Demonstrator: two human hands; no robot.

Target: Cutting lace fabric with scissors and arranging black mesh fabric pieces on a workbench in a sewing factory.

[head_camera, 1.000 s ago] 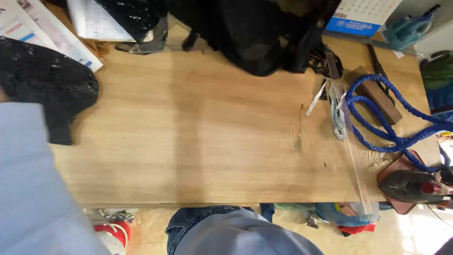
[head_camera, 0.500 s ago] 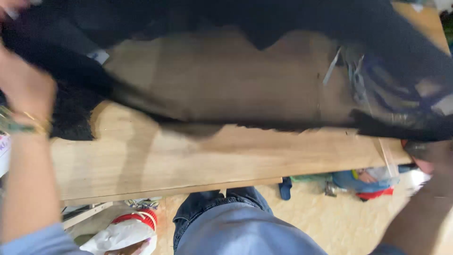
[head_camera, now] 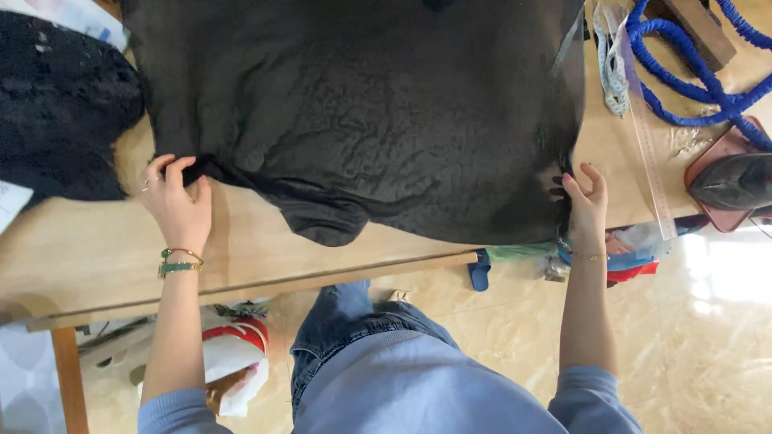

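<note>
A large black piece of fabric (head_camera: 370, 112) lies spread over the wooden table (head_camera: 96, 249), its lower edge sagging past the table's front edge. My left hand (head_camera: 177, 201) pinches the cloth's lower left corner against the tabletop. My right hand (head_camera: 585, 201) grips the cloth's lower right edge near the table's front. Both arms reach up from blue sleeves.
A black lace piece (head_camera: 56, 112) lies at the left. At the right are a clear ruler (head_camera: 647, 153), a blue coiled cord (head_camera: 700, 72), a measuring tape (head_camera: 613, 72) and a dark iron on a reddish stand (head_camera: 732, 181). Bags sit on the tiled floor below.
The black cloth, bunched at the table's back a second ago, was swung through the air and now lies flat on the table. Both hands have come down onto its lower corners.
</note>
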